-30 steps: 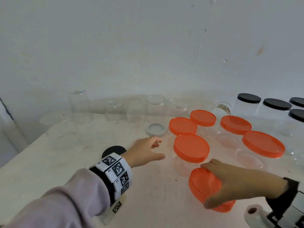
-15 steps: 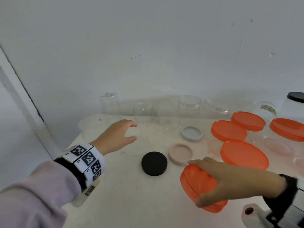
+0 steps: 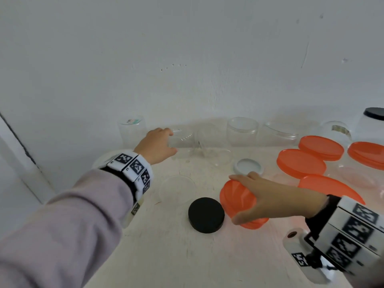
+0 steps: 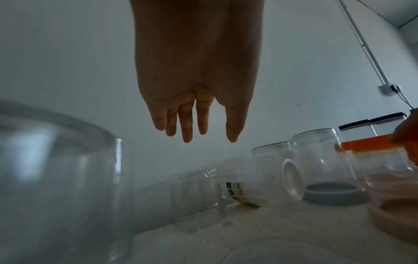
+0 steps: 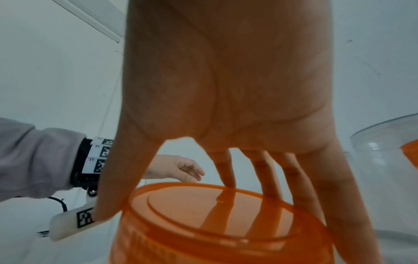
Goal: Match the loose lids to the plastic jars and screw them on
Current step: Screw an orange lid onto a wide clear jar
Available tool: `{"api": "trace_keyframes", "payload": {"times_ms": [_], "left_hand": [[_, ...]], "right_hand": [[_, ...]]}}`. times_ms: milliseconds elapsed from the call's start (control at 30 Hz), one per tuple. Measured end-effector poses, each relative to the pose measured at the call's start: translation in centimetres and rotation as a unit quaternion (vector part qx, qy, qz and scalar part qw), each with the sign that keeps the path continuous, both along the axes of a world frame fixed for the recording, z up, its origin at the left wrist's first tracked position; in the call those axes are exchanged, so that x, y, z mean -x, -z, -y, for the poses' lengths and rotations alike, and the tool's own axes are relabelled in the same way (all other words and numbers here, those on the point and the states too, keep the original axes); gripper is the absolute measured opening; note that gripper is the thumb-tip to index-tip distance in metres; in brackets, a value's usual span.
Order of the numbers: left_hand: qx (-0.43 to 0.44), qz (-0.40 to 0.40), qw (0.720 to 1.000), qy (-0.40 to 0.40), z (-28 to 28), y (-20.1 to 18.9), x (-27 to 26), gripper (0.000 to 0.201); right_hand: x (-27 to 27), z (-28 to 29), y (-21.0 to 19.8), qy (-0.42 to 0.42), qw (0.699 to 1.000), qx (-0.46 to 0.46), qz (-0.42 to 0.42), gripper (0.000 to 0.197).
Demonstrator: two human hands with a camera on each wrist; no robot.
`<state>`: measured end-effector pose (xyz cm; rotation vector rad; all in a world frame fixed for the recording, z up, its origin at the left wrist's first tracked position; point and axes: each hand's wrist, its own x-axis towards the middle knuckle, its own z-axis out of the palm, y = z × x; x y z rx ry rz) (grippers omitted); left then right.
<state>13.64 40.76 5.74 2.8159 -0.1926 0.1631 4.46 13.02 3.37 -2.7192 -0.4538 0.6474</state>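
Note:
My right hand (image 3: 232, 198) grips a loose orange lid (image 3: 236, 202) from above and holds it tilted over the white table (image 3: 187, 256). In the right wrist view the thumb and spread fingers clasp the rim of the orange lid (image 5: 203, 214). My left hand (image 3: 172, 142) reaches to the back left, fingers straight, holding nothing. It hovers by a clear jar (image 3: 184, 140) lying on its side. In the left wrist view the hand (image 4: 203, 137) hangs above that lying clear jar (image 4: 196, 194), apart from it.
A black lid (image 3: 206, 215) and a pale grey lid (image 3: 248, 166) lie loose mid-table, with a clear disc (image 3: 177, 189) near them. Several open clear jars (image 3: 242, 132) line the back wall. Orange-lidded jars (image 3: 301, 163) crowd the right; a black-lidded jar (image 3: 374, 119) stands far right.
My left hand has moved further back toward the clear jars by the wall. My right hand has carried the orange lid left; it now hides the pinkish lid seen earlier.

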Motion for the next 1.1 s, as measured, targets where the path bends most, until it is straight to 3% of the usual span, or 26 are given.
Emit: {"api": "trace_keyframes", "payload": {"times_ms": [233,533,767,1100], "left_hand": [[0.009,-0.027,0.998,-0.063,4.3,0.4,-6.6,0.064],[-0.022,-0.081,0.986,-0.148,5.1,2.4,-12.4,0.075],[0.015,-0.098,0.981,-0.166,5.5,3.3,-13.3,0.079],[0.059,-0.043,0.976,-0.206,5.6,2.3,-10.7,0.087]], "right_hand": [[-2.0,0.9,0.9,0.035,0.999,0.010,0.001,0.111],[-3.0,1.7,1.4,0.051,0.999,-0.002,-0.012,0.109],[-3.0,2.1,1.7,0.056,0.998,-0.013,-0.013,0.109],[-2.3,2.1,0.9,0.053,0.998,-0.020,-0.005,0.108]]}}
